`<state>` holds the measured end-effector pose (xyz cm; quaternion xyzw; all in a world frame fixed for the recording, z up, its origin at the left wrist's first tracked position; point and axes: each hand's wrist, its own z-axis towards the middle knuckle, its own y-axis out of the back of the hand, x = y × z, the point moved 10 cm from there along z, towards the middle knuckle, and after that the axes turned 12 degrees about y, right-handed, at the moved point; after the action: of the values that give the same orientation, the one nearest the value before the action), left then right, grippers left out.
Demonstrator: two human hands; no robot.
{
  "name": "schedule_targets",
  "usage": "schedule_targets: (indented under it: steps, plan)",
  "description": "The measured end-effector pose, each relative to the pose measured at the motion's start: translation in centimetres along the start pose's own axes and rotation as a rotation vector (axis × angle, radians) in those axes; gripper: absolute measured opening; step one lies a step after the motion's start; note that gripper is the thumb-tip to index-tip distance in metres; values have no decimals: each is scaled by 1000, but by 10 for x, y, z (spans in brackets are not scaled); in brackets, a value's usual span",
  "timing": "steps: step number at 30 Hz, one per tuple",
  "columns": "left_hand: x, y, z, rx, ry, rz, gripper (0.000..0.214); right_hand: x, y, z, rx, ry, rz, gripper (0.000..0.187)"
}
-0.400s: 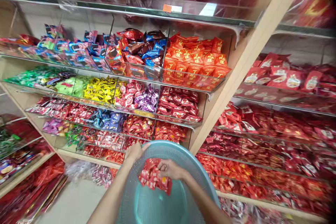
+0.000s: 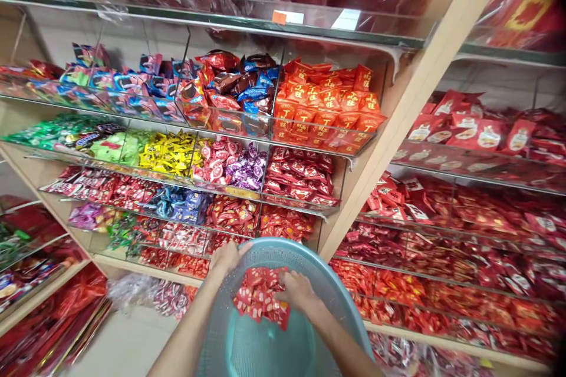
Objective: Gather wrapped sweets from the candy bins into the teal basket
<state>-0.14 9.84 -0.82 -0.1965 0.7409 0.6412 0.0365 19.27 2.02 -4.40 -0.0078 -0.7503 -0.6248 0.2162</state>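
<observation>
A teal plastic basket (image 2: 340, 288) with mesh walls sits low in front of me. My left hand (image 2: 225, 259) is closed on its far left rim, the thumb lying along the edge. Inside, against the far wall, lies a small heap of red candy packets (image 2: 260, 297) with pale spots. My right hand (image 2: 298, 290) hovers over the basket at the heap's right side, fingers apart and holding nothing that I can see. Whether its fingertips touch the packets I cannot tell.
Tiered shelves with clear front lips (image 2: 305, 206) rise beyond the basket, filled with wrapped sweets in many colours. A wooden upright (image 2: 389, 147) divides them from red packets (image 2: 490, 132) on the right. Bagged goods (image 2: 165, 294) rest on the floor at lower left.
My right hand has drawn back slightly to the right and its fingers have come off the red packets, uncovering more of the heap. The left hand stays on the rim.
</observation>
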Motion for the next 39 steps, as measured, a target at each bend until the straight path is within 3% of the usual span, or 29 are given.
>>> schedule_targets:
  steps: [4,8,15,17,20,24,27,29,34,39]
  plan:
    - [-1,1,0,-8,-3,5,74,11,5,-1,-23,49,-84,43]
    - [-1,2,0,-18,-7,7,73,25,-7,2,27,146,-113,70]
    - [0,0,1,-9,-9,8,71,22,2,4,-22,137,-37,46]
    - [1,-1,1,-12,4,10,72,22,20,14,-69,163,49,37]
    - [2,-2,1,-8,14,8,71,14,69,37,-330,170,115,26]
    - [3,-3,-1,4,20,-8,70,-23,113,68,-555,-93,113,22]
    - [3,-1,-2,-4,30,-8,72,-50,110,87,-531,-282,225,25]
    - [2,0,-2,-2,28,-7,74,-60,101,97,-501,-328,291,30]
    - [2,2,-5,19,40,-9,73,-70,83,110,-535,-319,465,29]
    - [2,5,-6,-1,42,-17,73,-65,88,110,-646,-221,699,32]
